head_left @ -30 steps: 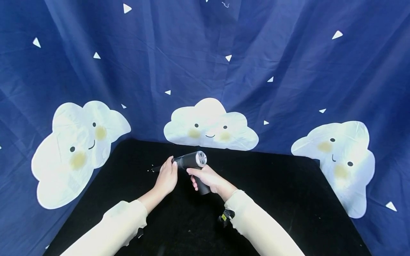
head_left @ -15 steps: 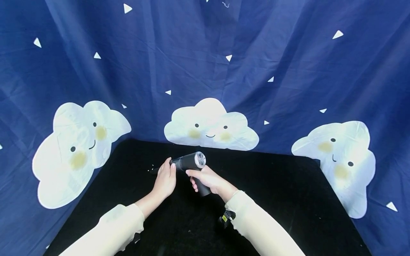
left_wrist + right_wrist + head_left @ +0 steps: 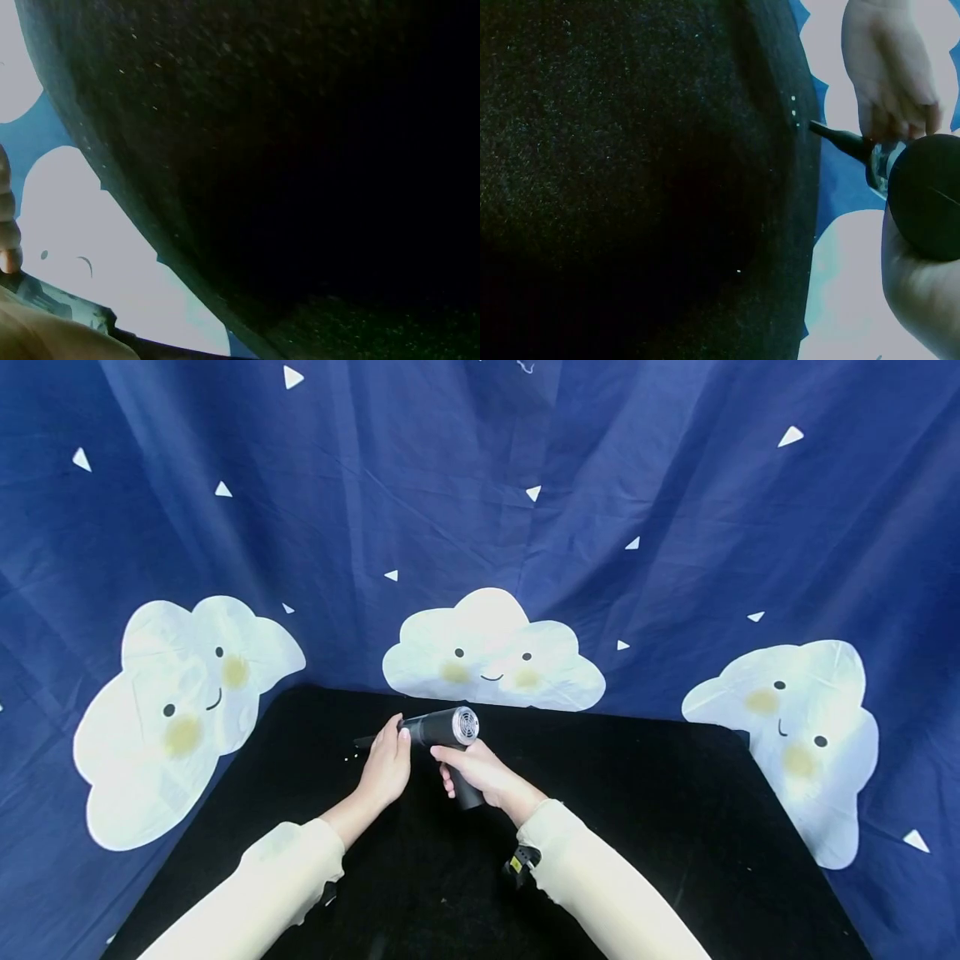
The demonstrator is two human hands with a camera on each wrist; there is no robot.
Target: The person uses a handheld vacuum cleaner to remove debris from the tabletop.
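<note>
Head view: a handheld blower [image 3: 450, 731], dark grey and pistol-shaped, is held above the black table [image 3: 675, 827], toward its far edge near the middle. The barrel's long axis runs roughly left-right and level; its round rear grille faces right and slightly toward the camera, and a thin black nozzle [image 3: 367, 742] points left. The handle hangs down and toward the person. The right hand [image 3: 480, 772] is wrapped round the handle, fingers curled. The left hand [image 3: 386, 768] grips the front of the barrel where the nozzle joins, fingers curled over the top. A few white specks [image 3: 348, 755] lie on the table just left of the nozzle tip. Behind stands a blue backdrop [image 3: 675, 527] printed with smiling clouds.

Left wrist view: mostly the dark table surface [image 3: 300, 150] and a strip of backdrop. Fingertips [image 3: 9, 247] show at the left edge against a grey part of the tool; how firmly they grip cannot be told here.

Right wrist view: the blower's handle end [image 3: 926, 195] fills the right edge as a dark disc, held in the right hand [image 3: 915, 300]. The nozzle [image 3: 840, 139] slants up-left, its tip near the specks [image 3: 793, 109]. The left hand [image 3: 892, 67] closes over the barrel front from above.
</note>
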